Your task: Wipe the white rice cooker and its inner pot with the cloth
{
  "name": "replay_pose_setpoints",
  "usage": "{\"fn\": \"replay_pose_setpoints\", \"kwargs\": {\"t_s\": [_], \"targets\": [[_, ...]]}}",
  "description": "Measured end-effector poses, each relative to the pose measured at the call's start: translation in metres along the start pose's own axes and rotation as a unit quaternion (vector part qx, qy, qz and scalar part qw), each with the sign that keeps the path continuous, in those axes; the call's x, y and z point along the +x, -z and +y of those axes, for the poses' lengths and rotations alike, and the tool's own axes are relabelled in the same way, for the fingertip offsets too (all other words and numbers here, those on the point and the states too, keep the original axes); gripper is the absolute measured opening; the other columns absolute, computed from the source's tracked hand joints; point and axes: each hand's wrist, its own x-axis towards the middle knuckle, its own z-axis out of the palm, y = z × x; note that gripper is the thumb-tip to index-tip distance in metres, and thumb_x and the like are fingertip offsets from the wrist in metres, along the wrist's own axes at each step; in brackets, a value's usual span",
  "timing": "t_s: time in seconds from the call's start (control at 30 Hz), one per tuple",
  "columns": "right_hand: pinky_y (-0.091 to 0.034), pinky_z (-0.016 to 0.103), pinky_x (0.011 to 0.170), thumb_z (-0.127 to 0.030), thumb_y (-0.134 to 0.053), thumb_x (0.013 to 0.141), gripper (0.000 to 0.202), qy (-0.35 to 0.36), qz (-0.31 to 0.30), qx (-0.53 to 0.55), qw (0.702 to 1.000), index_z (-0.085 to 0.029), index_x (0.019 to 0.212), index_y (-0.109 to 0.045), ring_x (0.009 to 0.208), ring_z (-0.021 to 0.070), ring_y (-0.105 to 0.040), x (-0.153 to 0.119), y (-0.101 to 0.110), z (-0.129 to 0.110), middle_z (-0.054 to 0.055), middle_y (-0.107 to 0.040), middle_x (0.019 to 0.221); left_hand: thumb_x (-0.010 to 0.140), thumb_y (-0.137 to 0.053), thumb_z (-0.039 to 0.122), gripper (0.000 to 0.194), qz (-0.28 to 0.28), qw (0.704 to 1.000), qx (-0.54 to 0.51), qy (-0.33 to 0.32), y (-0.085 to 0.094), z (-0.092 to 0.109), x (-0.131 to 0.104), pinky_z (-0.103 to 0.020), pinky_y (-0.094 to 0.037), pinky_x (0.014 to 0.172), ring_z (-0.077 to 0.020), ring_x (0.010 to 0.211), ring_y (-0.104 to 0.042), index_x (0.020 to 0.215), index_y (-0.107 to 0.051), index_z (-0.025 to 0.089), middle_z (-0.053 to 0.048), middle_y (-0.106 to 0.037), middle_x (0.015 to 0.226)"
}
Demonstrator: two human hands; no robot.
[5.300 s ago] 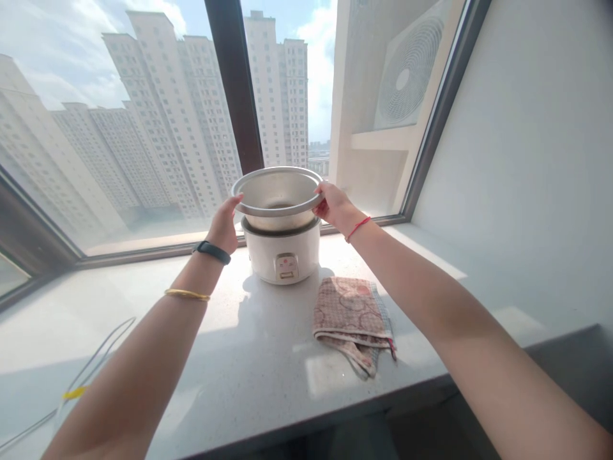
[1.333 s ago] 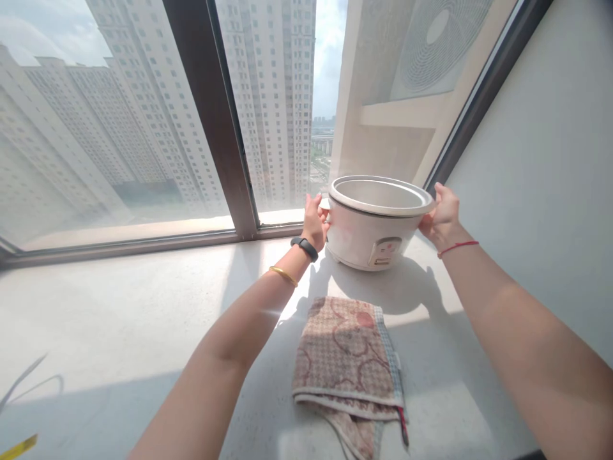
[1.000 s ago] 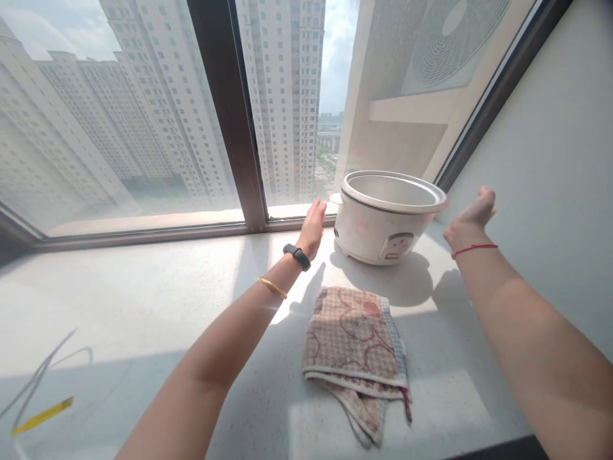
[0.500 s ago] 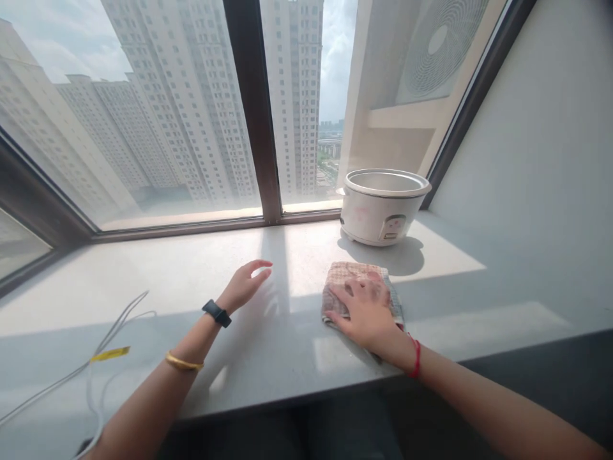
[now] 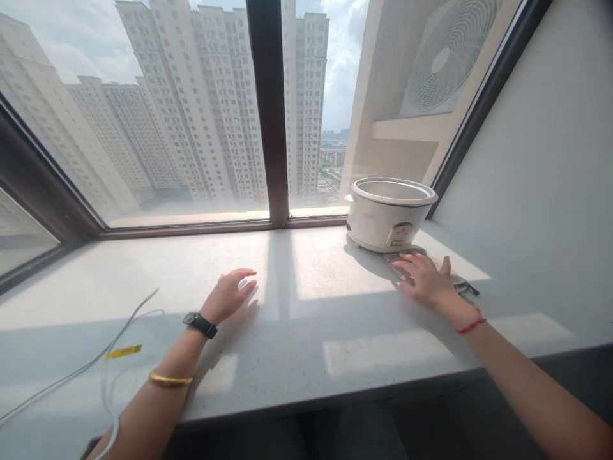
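My right hand is pressed down on a patterned cloth, gripping it against the white sill with its fingers spread over it. Much of the cloth is hidden under the hand, and its far edge lies at the foot of a white rice cooker. The cooker stands upright without a lid, near the window. My left hand hovers over or lightly rests on the sill to the left, holding nothing, with fingers and thumb apart. Whether it touches the surface I cannot tell.
A pale cable with a yellow tag lies on the left of the sill. Dark window frames rise behind, and a white wall bounds the right side. The sill's front edge runs below the hands.
My right hand has slid the cloth right and farther back, up against the rice cooker's base. My left hand has shifted slightly left. The camera view has tilted a little.
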Motion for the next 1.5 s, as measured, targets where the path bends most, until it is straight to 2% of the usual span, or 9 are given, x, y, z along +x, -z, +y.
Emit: {"fn": "replay_pose_setpoints", "kwargs": {"t_s": [0.07, 0.17, 0.3, 0.43, 0.57, 0.77, 0.97, 1.13, 1.5], "targets": [[0.002, 0.08, 0.109, -0.038, -0.051, 0.085, 0.041, 0.052, 0.023, 0.042, 0.998, -0.026, 0.121, -0.066, 0.135, 0.0378, -0.044, 0.012, 0.005, -0.043, 0.008, -0.058, 0.141, 0.091, -0.049, 0.048, 0.042, 0.007, 1.0, -0.002, 0.003, 0.002, 0.002, 0.0, -0.051, -0.045, 0.105, -0.0297, 0.117, -0.062, 0.113, -0.069, 0.018, -0.012, -0.07, 0.123], [-0.002, 0.075, 0.113, -0.043, -0.052, 0.09, 0.039, 0.103, -0.043, 0.124, 0.986, -0.028, 0.123, -0.065, 0.128, 0.0338, -0.054, 0.033, 0.01, -0.103, 0.006, -0.066, 0.13, 0.089, -0.051, 0.047, 0.041, 0.032, 0.999, -0.005, 0.005, 0.004, 0.001, 0.0, -0.048, -0.049, 0.102, -0.0291, 0.113, -0.065, 0.111, -0.069, 0.019, -0.012, -0.072, 0.118], [-0.004, 0.068, 0.118, -0.037, -0.049, 0.093, 0.033, 0.083, -0.049, 0.211, 0.973, -0.026, 0.117, -0.068, 0.12, 0.0292, -0.061, 0.048, -0.007, -0.137, 0.007, -0.069, 0.125, 0.089, -0.051, 0.048, 0.043, 0.054, 0.998, -0.007, 0.016, 0.006, -0.002, -0.004, -0.044, -0.054, 0.094, -0.0291, 0.105, -0.069, 0.11, -0.07, 0.015, -0.014, -0.073, 0.112], [-0.016, 0.059, 0.119, -0.031, -0.048, 0.091, 0.028, 0.055, -0.036, 0.261, 0.963, -0.024, 0.101, -0.074, 0.11, 0.026, -0.066, 0.045, -0.031, -0.134, 0.006, -0.074, 0.111, 0.09, -0.052, 0.047, 0.039, 0.059, 0.998, -0.01, 0.003, 0.004, -0.001, -0.005, -0.042, -0.056, 0.087, -0.027, 0.099, -0.07, 0.106, -0.071, 0.016, -0.012, -0.075, 0.108], [-0.033, 0.05, 0.11, -0.031, -0.049, 0.089, 0.028, 0.015, -0.031, 0.316, 0.948, -0.022, 0.092, -0.075, 0.098, 0.0234, -0.069, 0.041, -0.036, -0.132, 0.005, -0.076, 0.1, 0.091, -0.053, 0.043, 0.034, 0.051, 0.999, -0.014, -0.013, -0.001, 0.002, -0.004, -0.04, -0.056, 0.085, -0.0248, 0.095, -0.071, 0.102, -0.072, 0.018, -0.009, -0.076, 0.103], [-0.027, 0.051, 0.112, -0.032, -0.051, 0.088, 0.026, 0.028, -0.042, 0.338, 0.94, -0.023, 0.091, -0.075, 0.094, 0.0223, -0.068, 0.037, -0.033, -0.141, 0.004, -0.077, 0.098, 0.091, -0.053, 0.045, 0.033, 0.039, 0.999, -0.006, -0.01, -0.003, 0.005, -0.006, -0.037, -0.056, 0.078, -0.0232, 0.085, -0.07, 0.102, -0.073, 0.021, -0.007, -0.076, 0.1], [-0.043, 0.04, 0.099, -0.03, -0.054, 0.085, 0.023, 0.019, -0.052, 0.356, 0.933, -0.023, 0.091, -0.075, 0.093, 0.0215, -0.069, 0.035, -0.033, -0.142, 0.003, -0.077, 0.096, 0.089, -0.054, 0.046, 0.033, 0.026, 1.0, -0.016, -0.007, -0.003, 0.012, -0.008, -0.037, -0.056, 0.075, -0.0236, 0.084, -0.069, 0.1, -0.073, 0.021, -0.008, -0.076, 0.098], [-0.042, 0.04, 0.1, -0.031, -0.054, 0.085, 0.024, 0.014, -0.051, 0.347, 0.936, -0.024, 0.091, -0.076, 0.093, 0.0215, -0.069, 0.034, -0.032, -0.142, 0.003, -0.077, 0.096, 0.089, -0.054, 0.045, 0.032, 0.018, 1.0, -0.023, -0.008, -0.006, 0.012, -0.008, -0.036, -0.056, 0.072, -0.0243, 0.087, -0.07, 0.1, -0.074, 0.022, -0.008, -0.076, 0.099], [-0.048, 0.036, 0.089, -0.033, -0.054, 0.085, 0.027, 0.02, -0.08, 0.346, 0.935, -0.023, 0.094, -0.076, 0.092, 0.0217, -0.068, 0.034, -0.038, -0.139, 0.004, -0.076, 0.097, 0.09, -0.052, 0.041, 0.031, 0.007, 1.0, -0.019, 0.002, -0.009, 0.01, -0.01, -0.042, -0.055, 0.086, -0.025, 0.094, -0.069, 0.1, -0.074, 0.021, -0.008, -0.076, 0.1]]}}
